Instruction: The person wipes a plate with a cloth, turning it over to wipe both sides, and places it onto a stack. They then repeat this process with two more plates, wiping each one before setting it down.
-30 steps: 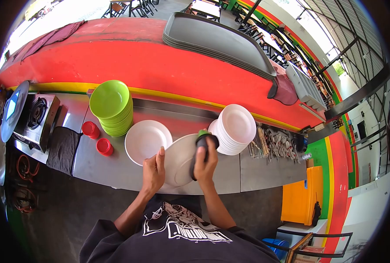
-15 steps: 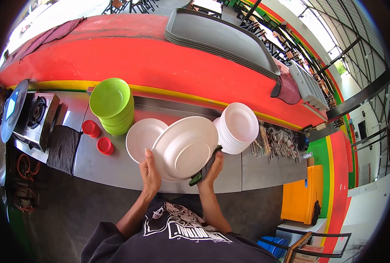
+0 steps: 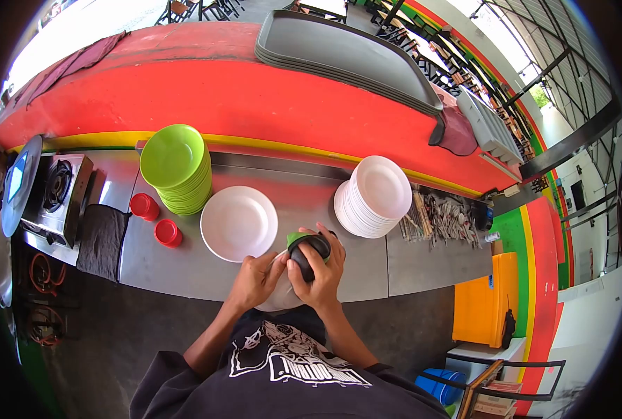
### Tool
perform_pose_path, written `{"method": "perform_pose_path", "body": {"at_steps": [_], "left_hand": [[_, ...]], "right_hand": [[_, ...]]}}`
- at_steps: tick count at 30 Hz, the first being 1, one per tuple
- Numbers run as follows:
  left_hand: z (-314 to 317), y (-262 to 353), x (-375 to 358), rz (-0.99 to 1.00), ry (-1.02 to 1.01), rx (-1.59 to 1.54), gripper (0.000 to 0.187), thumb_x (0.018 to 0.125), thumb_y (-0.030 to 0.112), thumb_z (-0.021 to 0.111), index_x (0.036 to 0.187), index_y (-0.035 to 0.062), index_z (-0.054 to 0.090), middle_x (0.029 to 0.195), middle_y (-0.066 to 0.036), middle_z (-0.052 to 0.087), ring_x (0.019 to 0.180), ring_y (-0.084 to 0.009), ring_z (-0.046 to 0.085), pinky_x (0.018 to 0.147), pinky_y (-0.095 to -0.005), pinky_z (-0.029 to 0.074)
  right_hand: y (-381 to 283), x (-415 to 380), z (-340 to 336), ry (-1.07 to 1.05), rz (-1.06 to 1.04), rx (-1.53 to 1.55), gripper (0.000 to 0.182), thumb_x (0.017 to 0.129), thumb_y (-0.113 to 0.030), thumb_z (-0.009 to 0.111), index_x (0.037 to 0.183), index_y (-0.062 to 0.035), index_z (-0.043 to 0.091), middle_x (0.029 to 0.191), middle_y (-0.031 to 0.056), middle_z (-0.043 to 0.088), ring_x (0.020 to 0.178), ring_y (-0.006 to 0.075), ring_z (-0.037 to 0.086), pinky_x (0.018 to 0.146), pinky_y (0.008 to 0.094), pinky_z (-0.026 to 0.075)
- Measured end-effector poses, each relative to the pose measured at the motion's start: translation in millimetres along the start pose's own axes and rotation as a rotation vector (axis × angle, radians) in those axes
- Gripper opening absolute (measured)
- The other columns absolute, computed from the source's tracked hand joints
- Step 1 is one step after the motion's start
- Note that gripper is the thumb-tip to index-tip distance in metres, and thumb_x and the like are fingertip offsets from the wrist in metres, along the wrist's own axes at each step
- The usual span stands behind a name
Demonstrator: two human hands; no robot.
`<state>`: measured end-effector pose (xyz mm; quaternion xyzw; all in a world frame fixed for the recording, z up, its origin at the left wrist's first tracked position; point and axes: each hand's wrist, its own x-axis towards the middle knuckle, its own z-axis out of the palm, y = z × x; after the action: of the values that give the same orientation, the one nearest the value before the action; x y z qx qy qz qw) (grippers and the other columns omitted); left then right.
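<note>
Close to my body, a white plate (image 3: 280, 299) is tilted steeply, mostly hidden behind my hands. My left hand (image 3: 255, 281) is closed, its thumb and fingers pinching the plate's rim. My right hand (image 3: 319, 276) is wrapped around a black-and-green cloth (image 3: 309, 253), pressed against the rim beside my left fingers. Another white plate (image 3: 239, 223) lies face up on the steel counter (image 3: 185, 258), just beyond my left hand. Further right stands a stack of white plates (image 3: 374, 199).
A stack of green bowls (image 3: 176, 164) and red cups (image 3: 168, 233) stand at left, near a dark cloth (image 3: 101, 237) and a gas stove (image 3: 59, 192). Bundled cutlery (image 3: 447, 222) lies at right. Grey trays (image 3: 346, 56) rest on the red ledge (image 3: 185, 91) behind.
The held plate has turned from facing up to a steep tilt and come nearer my body. My right hand has brought the cloth to the rim, close to my left hand.
</note>
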<state>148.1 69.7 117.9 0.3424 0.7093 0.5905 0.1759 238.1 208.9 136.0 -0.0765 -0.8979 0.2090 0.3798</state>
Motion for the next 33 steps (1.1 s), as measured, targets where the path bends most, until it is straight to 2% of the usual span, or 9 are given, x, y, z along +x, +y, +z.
{"method": "perform_pose_path", "body": {"at_steps": [2,5,6,12,18,22,25,31,33], "left_hand": [[-4,7,-2,-0.015,0.035,0.027,0.038,0.101,0.022,0.057,0.072,-0.0033,0.055,0.052,-0.018,0.037,0.046,-0.025,0.03,0.044,-0.0371,0.031],[-7,1,-10,0.047,0.178,-0.011,0.043,0.103,0.022,0.054,0.068,-0.0018,0.049,0.05,-0.01,0.034,0.045,-0.0151,0.029,0.044,-0.0342,0.026],[-7,-4,-11,0.085,0.244,-0.036,0.045,0.104,0.023,0.053,0.066,-0.0011,0.046,0.049,-0.006,0.033,0.046,-0.0115,0.028,0.043,-0.0331,0.024],[7,-15,-12,0.225,0.694,-0.217,0.05,0.107,0.029,0.047,0.064,0.0042,0.039,0.055,0.007,0.029,0.053,-0.004,0.025,0.047,-0.0298,0.016],[3,-9,-20,-0.017,0.441,-0.288,0.049,0.104,0.031,0.053,0.066,0.0031,0.044,0.059,0.009,0.032,0.058,-0.0033,0.028,0.049,-0.029,0.019],[-5,9,-10,-0.082,0.309,-0.265,0.047,0.103,0.029,0.057,0.066,0.002,0.046,0.062,0.008,0.035,0.061,-0.0034,0.029,0.05,-0.0279,0.022],[-15,-3,-9,-0.087,0.154,-0.179,0.045,0.103,0.027,0.058,0.067,0.0028,0.046,0.062,0.008,0.036,0.061,-0.0035,0.03,0.051,-0.0269,0.023],[20,-3,-14,0.064,0.482,-0.318,0.046,0.104,0.027,0.054,0.066,0.0055,0.042,0.059,0.007,0.031,0.059,-0.0034,0.027,0.05,-0.0266,0.022],[23,-5,-18,0.205,0.484,-0.185,0.055,0.104,0.041,0.05,0.06,0.0089,0.04,0.057,0.007,0.036,0.054,-0.0048,0.031,0.049,-0.0265,0.021]], "right_hand": [[-2,1,-4,-0.011,-0.013,0.026,0.037,0.088,-0.022,0.064,0.116,0.002,0.063,0.123,0.0273,0.062,0.117,0.0418,0.055,0.099,0.0486,0.042],[26,-9,16,0.263,0.278,0.351,0.043,0.093,-0.024,0.058,0.123,0.0055,0.057,0.122,0.0223,0.062,0.115,0.0346,0.058,0.097,0.04,0.044],[28,-18,19,0.318,0.665,0.502,0.044,0.097,-0.027,0.055,0.127,0.0057,0.054,0.12,0.0166,0.062,0.111,0.028,0.059,0.095,0.036,0.045],[32,-49,43,0.464,1.214,1.42,0.045,0.1,-0.044,0.044,0.126,-0.0097,0.054,0.12,0.0059,0.06,0.11,0.0192,0.058,0.095,0.0344,0.046],[31,-54,29,0.561,1.232,1.417,0.039,0.1,-0.038,0.048,0.12,-0.0059,0.057,0.112,0.0051,0.06,0.102,0.0157,0.058,0.089,0.0315,0.046],[57,-75,16,0.455,0.968,0.888,0.035,0.099,-0.032,0.052,0.106,0.0011,0.061,0.093,0.0037,0.058,0.087,0.0123,0.054,0.079,0.0251,0.044],[56,-84,11,0.421,0.886,0.737,0.035,0.099,-0.031,0.053,0.11,0.0016,0.059,0.094,0.0034,0.058,0.089,0.0129,0.056,0.081,0.0259,0.044],[29,-91,32,0.579,1.143,1.233,0.047,0.102,-0.042,0.043,0.131,-0.0055,0.05,0.119,0.0081,0.062,0.101,0.0197,0.064,0.092,0.0338,0.049],[30,-103,33,0.384,1.283,1.463,0.054,0.101,-0.05,0.044,0.136,-0.0087,0.045,0.128,0.0115,0.057,0.112,0.0243,0.06,0.093,0.0423,0.051]]}}
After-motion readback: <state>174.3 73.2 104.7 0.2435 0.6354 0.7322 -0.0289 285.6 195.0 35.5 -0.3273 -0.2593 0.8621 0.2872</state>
